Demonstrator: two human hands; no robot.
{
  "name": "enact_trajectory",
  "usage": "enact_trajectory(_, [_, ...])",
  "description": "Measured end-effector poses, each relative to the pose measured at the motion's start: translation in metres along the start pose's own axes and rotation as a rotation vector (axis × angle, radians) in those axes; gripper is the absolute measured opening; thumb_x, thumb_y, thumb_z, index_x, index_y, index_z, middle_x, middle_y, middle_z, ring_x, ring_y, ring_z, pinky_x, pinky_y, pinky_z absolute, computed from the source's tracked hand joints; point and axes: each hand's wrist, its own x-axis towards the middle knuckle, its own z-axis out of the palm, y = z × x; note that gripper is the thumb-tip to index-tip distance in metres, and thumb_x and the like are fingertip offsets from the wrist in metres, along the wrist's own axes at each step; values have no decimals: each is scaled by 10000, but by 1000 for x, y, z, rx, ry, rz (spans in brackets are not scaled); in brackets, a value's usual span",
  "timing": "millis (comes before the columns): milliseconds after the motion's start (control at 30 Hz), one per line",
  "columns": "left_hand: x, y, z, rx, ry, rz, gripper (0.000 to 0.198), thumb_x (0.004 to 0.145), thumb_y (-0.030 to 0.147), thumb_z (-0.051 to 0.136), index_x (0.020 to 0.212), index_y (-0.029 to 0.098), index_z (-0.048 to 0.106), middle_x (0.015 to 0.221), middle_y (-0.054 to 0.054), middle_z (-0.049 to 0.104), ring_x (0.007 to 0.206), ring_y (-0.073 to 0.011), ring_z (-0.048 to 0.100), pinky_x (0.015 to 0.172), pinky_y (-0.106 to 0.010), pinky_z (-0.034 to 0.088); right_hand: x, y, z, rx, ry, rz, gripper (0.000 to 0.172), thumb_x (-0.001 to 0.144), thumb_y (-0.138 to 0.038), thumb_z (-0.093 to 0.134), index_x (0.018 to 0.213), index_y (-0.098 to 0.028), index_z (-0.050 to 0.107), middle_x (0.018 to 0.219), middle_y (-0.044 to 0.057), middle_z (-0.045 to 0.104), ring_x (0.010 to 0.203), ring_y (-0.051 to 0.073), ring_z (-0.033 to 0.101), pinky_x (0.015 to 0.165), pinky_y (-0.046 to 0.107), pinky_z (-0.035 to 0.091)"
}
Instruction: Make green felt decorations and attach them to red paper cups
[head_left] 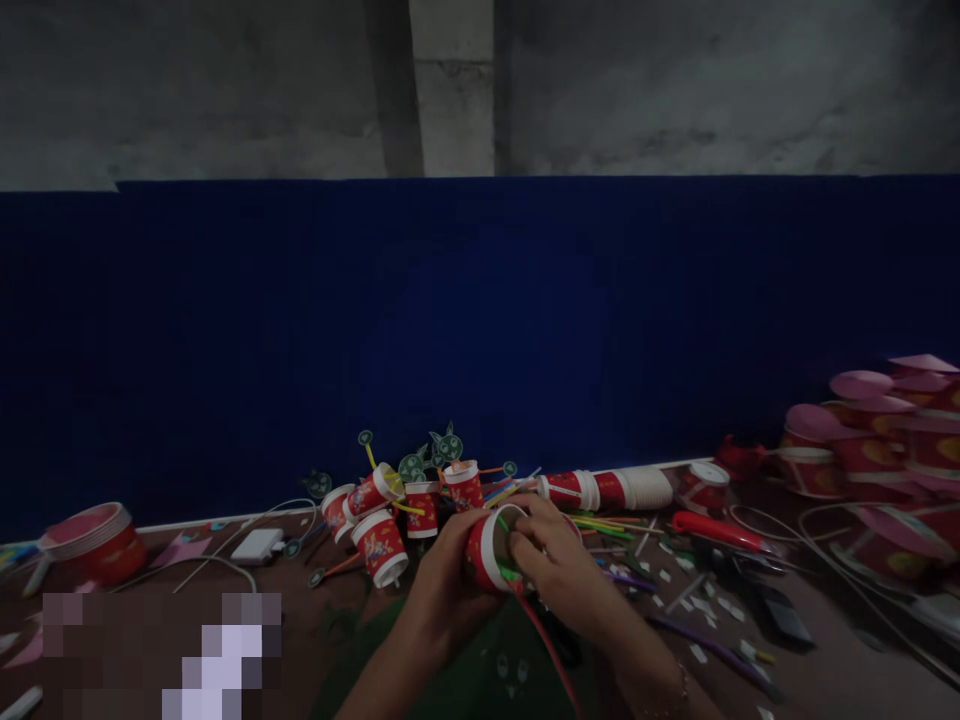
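A red paper cup (489, 552) with a white rim is tipped on its side between my hands, its mouth turned to the right. My left hand (448, 565) wraps round its left side and holds it. The fingers of my right hand (551, 555) close on the mouth and rim, partly inside. A bright green piece (511, 576) shows at the lower rim, and a thin red strip (547, 640) runs down from there below my right hand. What the right fingertips touch inside is hidden.
Red cups (379, 548) with straws and green animal cutouts (448, 443) stand behind. A row of nested cups (630, 490) lies right of them. Scraps, a red-handled tool (716, 530) and a dark phone-like object (780, 612) are at right, near pink-topped cups (870, 440). A white adapter (257, 546) sits left.
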Motion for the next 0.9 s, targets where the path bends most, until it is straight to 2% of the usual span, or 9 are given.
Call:
enact_trajectory(133, [-1,-7,4,0,27,-1,637,595,115,716,1173,239,475,1168,-90,566,1043,-270,561,873,-399,463,0,-1,1,-43,25,13,212,770,-127,425,604,-176,549,1015,57,569,969,215,471,856,345,344])
enact_trajectory(267, [-2,-9,3,26,2,9,633,612,140,716,1185,241,464,1191,-99,553,1059,-276,553,880,-407,459,2,-2,4,-52,27,11,203,763,-131,426,589,-178,519,967,52,573,924,207,478,817,334,359])
enact_trajectory(433, [-2,-6,1,0,-15,17,657,613,129,713,1207,249,460,1203,-92,551,1078,-279,542,902,-413,445,3,0,5,-63,24,17,157,768,-149,439,649,-181,536,954,53,574,924,214,471,833,347,349])
enact_trajectory(633, [-1,1,2,-51,-47,-39,625,634,141,700,1208,241,474,1222,-98,544,1096,-267,531,919,-402,438,4,3,4,-35,15,38,137,773,-155,453,719,-176,577,976,61,576,923,215,483,842,351,359])
enact_trajectory(900, [-3,-6,2,12,-61,29,653,616,96,695,1208,255,471,1221,-102,535,1112,-283,513,938,-429,414,6,4,6,-35,55,-14,202,814,-198,468,722,-178,647,1056,84,582,997,235,485,888,361,362])
